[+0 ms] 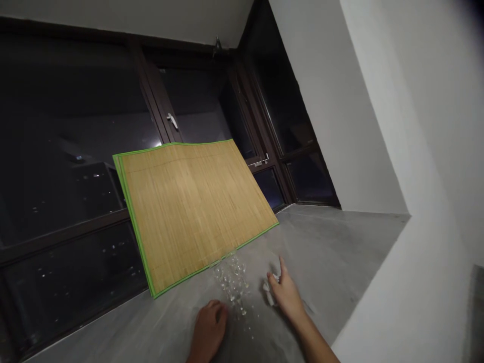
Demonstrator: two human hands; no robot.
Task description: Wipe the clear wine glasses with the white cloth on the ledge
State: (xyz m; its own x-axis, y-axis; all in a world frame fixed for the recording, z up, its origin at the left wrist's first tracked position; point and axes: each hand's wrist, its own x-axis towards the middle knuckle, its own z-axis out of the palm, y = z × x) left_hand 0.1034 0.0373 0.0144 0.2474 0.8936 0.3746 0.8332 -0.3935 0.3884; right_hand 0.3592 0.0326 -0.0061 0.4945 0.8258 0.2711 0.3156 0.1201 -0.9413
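Clear, shiny glass-like pieces or drops (pixel 232 282) lie scattered on the grey ledge between my two hands; their exact kind cannot be made out. My left hand (pixel 209 325) is just left of them, closed with its fingers curled inward. Whatever those fingers may hold is hidden. To the right of the clear pieces, my right hand (pixel 288 295) has its index finger stretched forward and its thumb out to the side. A crumpled white tissue-like wad (pixel 269 293) shows under the thumb and palm, apparently held by the other, hidden fingers.
A folded bamboo mat (pixel 196 196) with green edging leans against the dark-framed window (pixel 75 126), its lower edge on the grey ledge (pixel 321 257). White window handles (pixel 172 121) stick out behind it. A pale wall (pixel 427 252) borders the ledge on the right.
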